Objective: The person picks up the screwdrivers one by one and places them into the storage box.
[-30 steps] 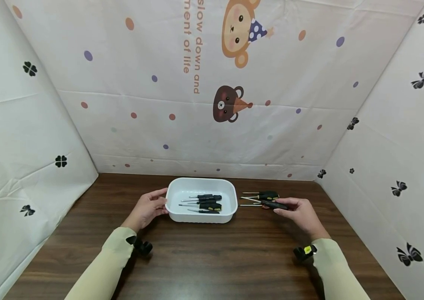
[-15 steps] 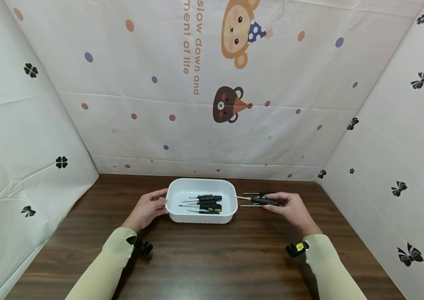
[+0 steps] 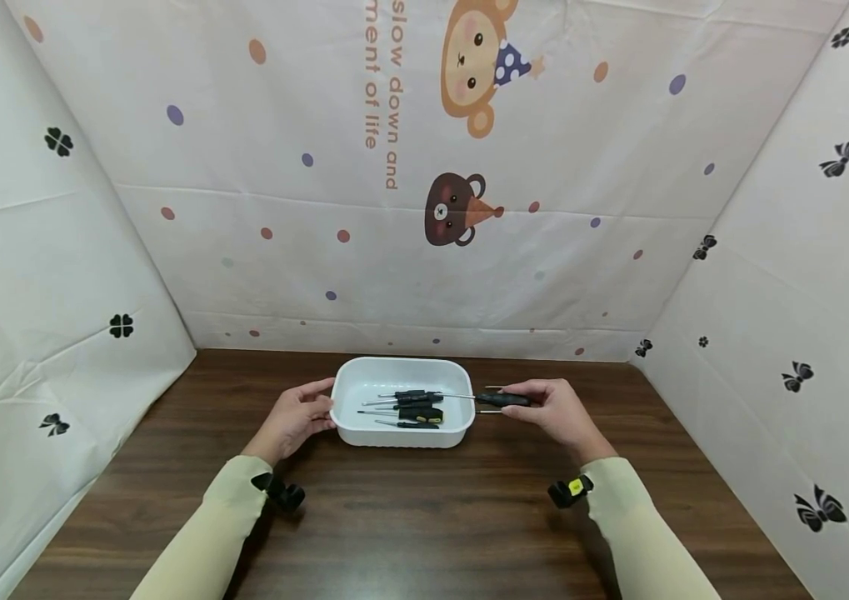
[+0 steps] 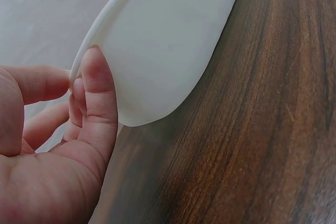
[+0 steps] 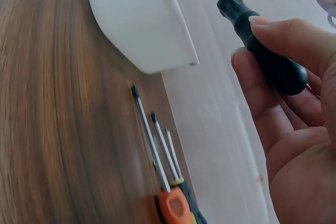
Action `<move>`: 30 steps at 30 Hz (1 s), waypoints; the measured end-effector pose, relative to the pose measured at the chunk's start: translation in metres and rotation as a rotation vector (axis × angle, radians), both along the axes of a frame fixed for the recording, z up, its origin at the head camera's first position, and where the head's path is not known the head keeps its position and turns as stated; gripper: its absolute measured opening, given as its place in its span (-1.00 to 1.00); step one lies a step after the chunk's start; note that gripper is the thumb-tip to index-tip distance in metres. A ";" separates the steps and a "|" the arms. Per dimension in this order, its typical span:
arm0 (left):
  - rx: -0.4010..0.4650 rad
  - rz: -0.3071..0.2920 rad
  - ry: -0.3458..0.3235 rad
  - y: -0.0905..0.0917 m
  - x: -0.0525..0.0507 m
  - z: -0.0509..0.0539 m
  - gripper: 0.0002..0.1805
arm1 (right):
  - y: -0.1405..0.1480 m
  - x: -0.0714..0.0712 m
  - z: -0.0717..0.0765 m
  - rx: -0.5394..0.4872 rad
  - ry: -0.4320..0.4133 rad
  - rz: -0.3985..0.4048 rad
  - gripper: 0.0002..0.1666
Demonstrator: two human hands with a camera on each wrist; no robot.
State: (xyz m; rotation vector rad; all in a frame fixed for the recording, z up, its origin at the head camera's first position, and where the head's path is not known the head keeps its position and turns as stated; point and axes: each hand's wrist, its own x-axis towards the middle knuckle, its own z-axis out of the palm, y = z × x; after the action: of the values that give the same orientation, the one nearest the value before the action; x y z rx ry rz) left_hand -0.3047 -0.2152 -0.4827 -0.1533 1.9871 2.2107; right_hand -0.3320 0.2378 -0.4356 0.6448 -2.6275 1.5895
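A white plastic box (image 3: 387, 437) holds several dark-handled screwdrivers (image 3: 418, 413) lying on its floor. My left hand (image 3: 295, 418) grips the box's left end; the left wrist view shows thumb and fingers pinching the rim (image 4: 86, 51). In my right hand (image 3: 557, 415) is a black-handled screwdriver (image 5: 265, 51), held between thumb and fingers. Its shaft points left, above the box's right end. Under and beside the right hand, more screwdrivers lie on the table, one with an orange handle (image 5: 176, 207); in the head view the hand mostly hides them.
The brown wood-grain table (image 3: 409, 525) runs up to a white printed cloth wall (image 3: 282, 267) behind the box. Cloth walls also stand at left and right. Cameras sit on both wrists, the left one (image 3: 285, 496) near the table.
My right hand has moved left with the screwdriver, from above the loose ones on the table, so its shaft now reaches over the box. The left hand and box have stayed put.
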 end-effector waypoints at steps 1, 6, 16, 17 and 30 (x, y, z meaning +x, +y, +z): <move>0.000 0.002 0.000 0.000 0.000 0.000 -0.39 | -0.003 -0.001 0.000 0.008 0.000 0.006 -0.63; -0.004 -0.002 0.004 0.000 0.000 -0.001 -0.39 | -0.019 -0.003 0.000 0.058 -0.011 0.023 -0.63; 0.004 -0.007 0.018 0.000 0.000 -0.002 -0.38 | -0.046 -0.011 -0.001 0.095 0.000 0.073 -0.63; 0.004 -0.008 0.019 -0.001 0.000 -0.002 -0.38 | -0.048 -0.012 -0.001 0.100 -0.001 0.076 -0.63; -0.008 0.001 0.020 0.000 -0.002 -0.002 -0.39 | -0.076 -0.018 0.000 0.220 0.032 0.120 -0.64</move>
State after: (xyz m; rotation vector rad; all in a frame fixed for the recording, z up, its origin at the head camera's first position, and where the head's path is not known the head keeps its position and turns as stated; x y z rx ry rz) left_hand -0.3062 -0.2156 -0.4850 -0.1334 2.0072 2.2132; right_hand -0.3500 0.1621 -0.4360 0.8446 -2.8131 1.3113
